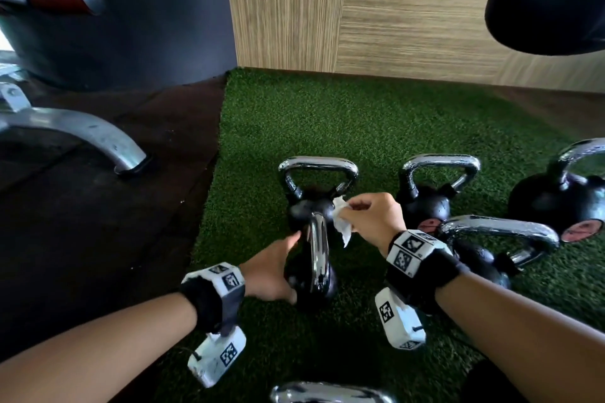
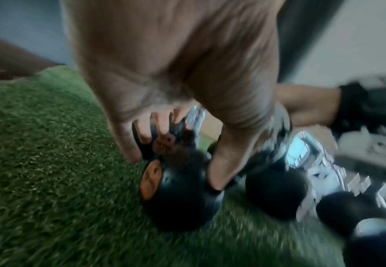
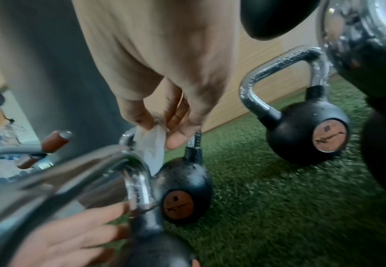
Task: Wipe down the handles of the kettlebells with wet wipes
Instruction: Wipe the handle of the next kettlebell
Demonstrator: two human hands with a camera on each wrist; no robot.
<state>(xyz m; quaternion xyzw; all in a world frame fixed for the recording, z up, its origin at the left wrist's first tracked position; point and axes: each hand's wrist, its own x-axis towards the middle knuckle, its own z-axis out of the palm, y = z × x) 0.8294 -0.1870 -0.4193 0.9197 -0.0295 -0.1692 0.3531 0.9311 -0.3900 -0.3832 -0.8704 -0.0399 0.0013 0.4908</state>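
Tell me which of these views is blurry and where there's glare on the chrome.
Head view: sharp, bright glare streaks on the near kettlebell handle; wide-angle bending at the edges. Left wrist view: heavy motion blur, the left hand and kettlebells smeared. Right wrist view: wet wipe fairly clear, foreground handle blurred.

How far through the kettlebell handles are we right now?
Done: nothing in view shows which handles are already wiped; the chrome looks alike on all.
In hand: the left hand steadies the nearest kettlebell by its body, while the right hand pinches the wet wipe beside its handle.
Left: at least this handle; the other kettlebells on the green turf cannot be judged.
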